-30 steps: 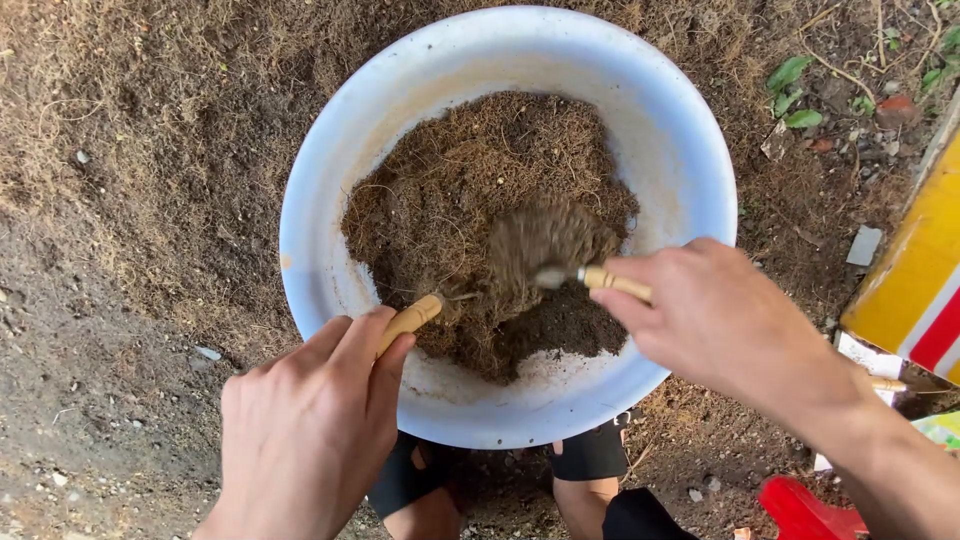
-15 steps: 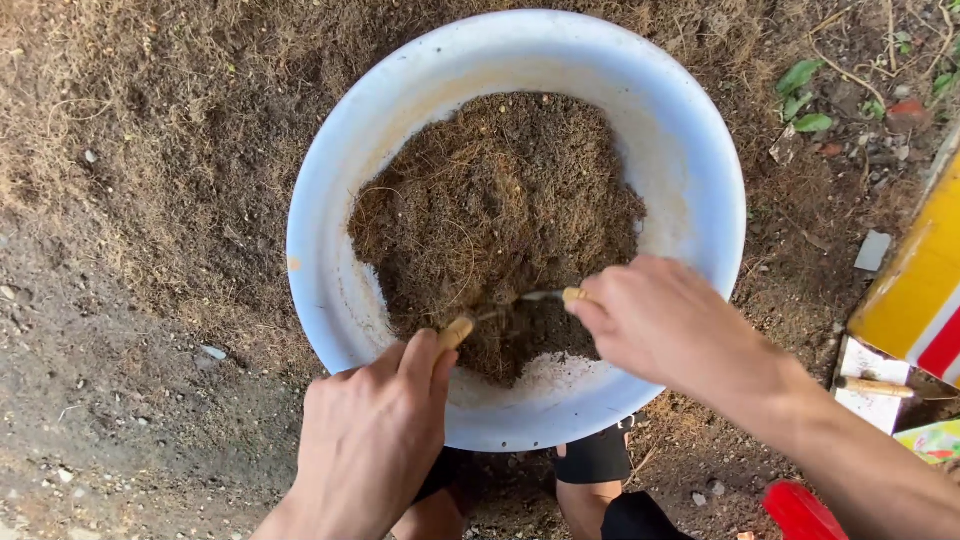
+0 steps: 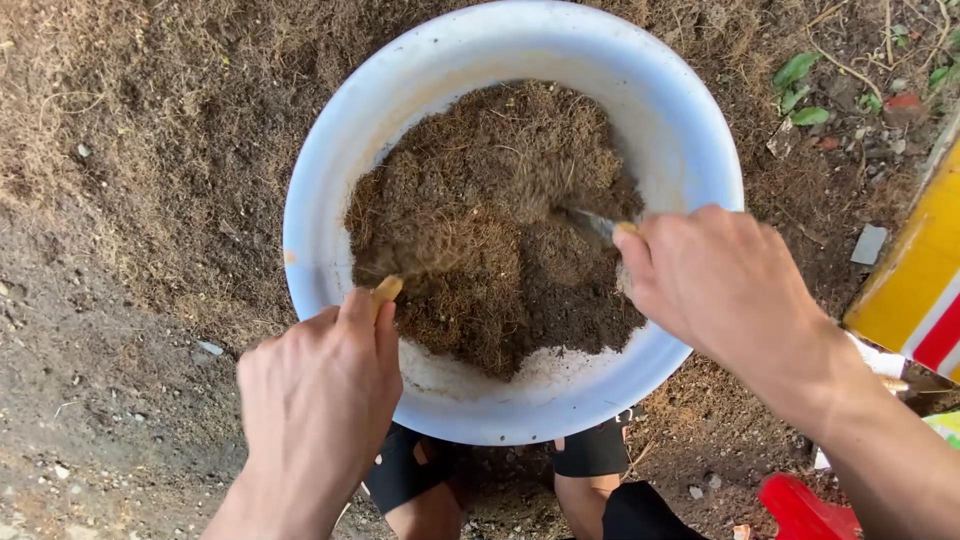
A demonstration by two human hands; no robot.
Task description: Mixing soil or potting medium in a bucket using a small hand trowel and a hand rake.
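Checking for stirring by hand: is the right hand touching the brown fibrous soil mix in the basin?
Apart. The head view shows the right hand gripping a tool handle above the soil mix; only the tool's tip reaches it.

1. One white round basin (image 3: 690,130), holding one heap of brown fibrous soil (image 3: 490,220).
2. Two hands: left hand (image 3: 315,400), right hand (image 3: 725,280).
3. Two wooden-handled tools, one per hand: (image 3: 385,290), (image 3: 605,228).
4. One red object (image 3: 805,510).

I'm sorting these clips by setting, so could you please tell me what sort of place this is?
Probably outdoors, in a garden or yard: bare soil strewn with dry fibres surrounds a white basin of brown fibrous mix, and green weeds grow at the upper right.
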